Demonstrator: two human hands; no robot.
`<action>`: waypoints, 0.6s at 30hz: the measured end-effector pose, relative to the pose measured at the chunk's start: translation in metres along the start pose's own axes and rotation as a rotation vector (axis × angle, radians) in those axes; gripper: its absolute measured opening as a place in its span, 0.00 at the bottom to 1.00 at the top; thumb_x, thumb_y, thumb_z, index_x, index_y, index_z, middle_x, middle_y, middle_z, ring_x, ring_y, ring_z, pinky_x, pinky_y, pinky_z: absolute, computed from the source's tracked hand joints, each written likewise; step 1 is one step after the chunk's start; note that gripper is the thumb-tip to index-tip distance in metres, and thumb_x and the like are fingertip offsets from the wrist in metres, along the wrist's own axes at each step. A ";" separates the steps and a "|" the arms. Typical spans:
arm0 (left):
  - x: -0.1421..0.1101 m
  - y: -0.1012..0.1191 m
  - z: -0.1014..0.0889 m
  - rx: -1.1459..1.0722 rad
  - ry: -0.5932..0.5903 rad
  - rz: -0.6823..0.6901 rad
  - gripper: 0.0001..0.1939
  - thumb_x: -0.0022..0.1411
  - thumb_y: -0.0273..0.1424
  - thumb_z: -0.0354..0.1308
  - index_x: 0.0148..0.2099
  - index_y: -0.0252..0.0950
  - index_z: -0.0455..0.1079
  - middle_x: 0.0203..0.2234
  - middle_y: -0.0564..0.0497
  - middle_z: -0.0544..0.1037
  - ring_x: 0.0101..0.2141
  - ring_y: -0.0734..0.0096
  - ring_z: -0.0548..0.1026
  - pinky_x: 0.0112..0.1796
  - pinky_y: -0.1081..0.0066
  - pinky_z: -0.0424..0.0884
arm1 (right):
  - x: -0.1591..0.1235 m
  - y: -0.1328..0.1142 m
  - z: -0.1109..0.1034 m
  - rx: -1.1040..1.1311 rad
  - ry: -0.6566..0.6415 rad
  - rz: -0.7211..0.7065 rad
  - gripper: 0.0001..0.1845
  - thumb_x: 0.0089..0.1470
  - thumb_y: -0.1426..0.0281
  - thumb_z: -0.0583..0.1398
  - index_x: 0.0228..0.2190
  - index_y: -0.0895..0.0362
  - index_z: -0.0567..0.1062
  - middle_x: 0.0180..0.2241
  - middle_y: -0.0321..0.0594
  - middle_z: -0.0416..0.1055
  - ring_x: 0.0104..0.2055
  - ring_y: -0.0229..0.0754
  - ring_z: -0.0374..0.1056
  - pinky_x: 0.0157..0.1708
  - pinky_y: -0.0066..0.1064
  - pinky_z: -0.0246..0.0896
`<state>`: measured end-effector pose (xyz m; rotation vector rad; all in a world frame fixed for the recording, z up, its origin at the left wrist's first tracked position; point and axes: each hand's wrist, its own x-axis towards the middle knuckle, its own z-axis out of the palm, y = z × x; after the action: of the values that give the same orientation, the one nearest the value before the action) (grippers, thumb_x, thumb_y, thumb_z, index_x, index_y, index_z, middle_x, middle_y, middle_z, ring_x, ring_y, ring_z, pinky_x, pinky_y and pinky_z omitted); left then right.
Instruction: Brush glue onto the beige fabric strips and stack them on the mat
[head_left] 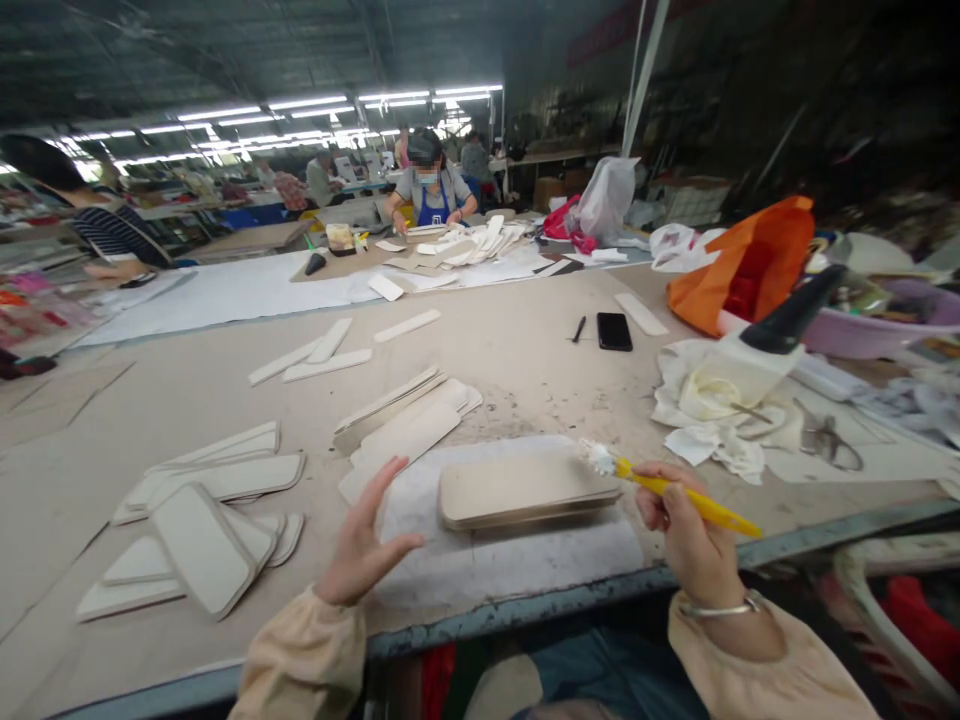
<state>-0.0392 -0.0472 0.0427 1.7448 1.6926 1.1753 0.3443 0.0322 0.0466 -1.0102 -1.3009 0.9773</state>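
My right hand [686,520] grips a yellow-handled brush [667,488], its whitish bristle end over the right end of a stack of beige rounded panels [525,485]. Whether the bristles touch the top panel I cannot tell. That stack lies on a white paper sheet [517,565] at the table's near edge. To its left, my left hand [371,545] is open, thumb and fingers apart, holding nothing. Just beyond the left hand sits another pile of pale panels [409,415]. Further left, more white rounded panels [202,530] lie in a loose, overlapping heap.
A black phone [614,331] lies on the table [525,350]. At right are a white container with a black handle [761,345], scissors [829,440], an orange bag [742,265] and a purple basin [877,325]. Across the table a co-worker [431,190] in a blue apron handles pieces.
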 end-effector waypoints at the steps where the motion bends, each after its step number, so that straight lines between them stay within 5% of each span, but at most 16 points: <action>1: 0.005 0.003 0.018 -0.042 -0.064 0.047 0.45 0.48 0.47 0.68 0.65 0.41 0.56 0.63 0.42 0.63 0.63 0.49 0.57 0.63 0.51 0.52 | -0.001 -0.004 0.004 0.021 0.011 -0.009 0.18 0.61 0.57 0.54 0.39 0.57 0.73 0.18 0.32 0.60 0.20 0.36 0.55 0.20 0.29 0.51; 6: 0.018 0.000 0.057 -0.157 -0.145 0.091 0.43 0.52 0.44 0.66 0.66 0.40 0.54 0.62 0.41 0.64 0.63 0.51 0.58 0.63 0.51 0.52 | -0.004 -0.015 0.021 0.063 0.043 0.027 0.16 0.61 0.58 0.55 0.36 0.57 0.75 0.16 0.32 0.60 0.19 0.35 0.55 0.18 0.27 0.49; 18: 0.018 -0.004 0.062 -0.172 -0.084 0.040 0.40 0.53 0.38 0.66 0.65 0.39 0.54 0.58 0.40 0.68 0.60 0.52 0.64 0.60 0.50 0.57 | -0.002 -0.030 0.123 -0.029 -0.273 0.247 0.17 0.62 0.55 0.53 0.34 0.57 0.70 0.16 0.30 0.62 0.18 0.34 0.56 0.21 0.26 0.54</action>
<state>0.0061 -0.0140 0.0114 1.7048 1.4687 1.2100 0.2208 0.0264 0.0760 -1.1068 -1.4381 1.3238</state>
